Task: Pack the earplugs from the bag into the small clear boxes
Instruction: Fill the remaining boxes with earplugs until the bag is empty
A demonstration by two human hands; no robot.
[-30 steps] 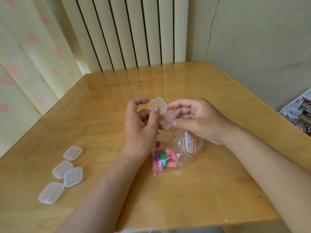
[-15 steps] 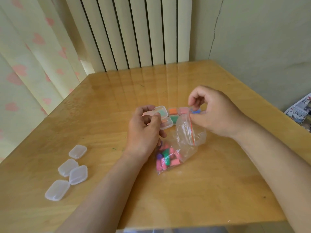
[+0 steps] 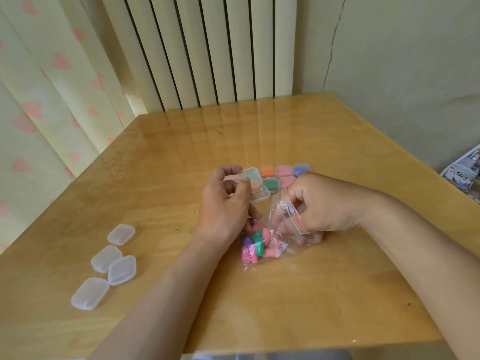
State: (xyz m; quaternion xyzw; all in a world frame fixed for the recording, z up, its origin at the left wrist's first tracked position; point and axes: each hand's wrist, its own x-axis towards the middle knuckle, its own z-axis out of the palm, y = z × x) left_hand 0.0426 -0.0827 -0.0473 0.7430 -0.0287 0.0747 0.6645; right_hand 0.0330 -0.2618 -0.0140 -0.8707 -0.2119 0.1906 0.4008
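A clear zip bag (image 3: 279, 219) lies mid-table, with pink, green and purple earplugs (image 3: 255, 245) heaped in its near end. My right hand (image 3: 315, 203) is pushed into the bag's red-striped mouth, fingers inside the plastic. My left hand (image 3: 224, 203) holds a small open clear box (image 3: 255, 189) just left of the bag, its lid hinged up. Behind it several shut boxes (image 3: 279, 176) hold orange, pink, blue and green earplugs. Whether my right fingers grip an earplug is hidden by the plastic.
Several empty clear boxes (image 3: 109, 265) lie shut near the table's (image 3: 155, 165) left edge. A radiator and curtain stand behind the table, a wall on the right. Printed papers (image 3: 463, 172) sit beyond the right edge.
My right hand came down from above the bag's mouth and went into the bag. My left hand lowered the open box towards the table.
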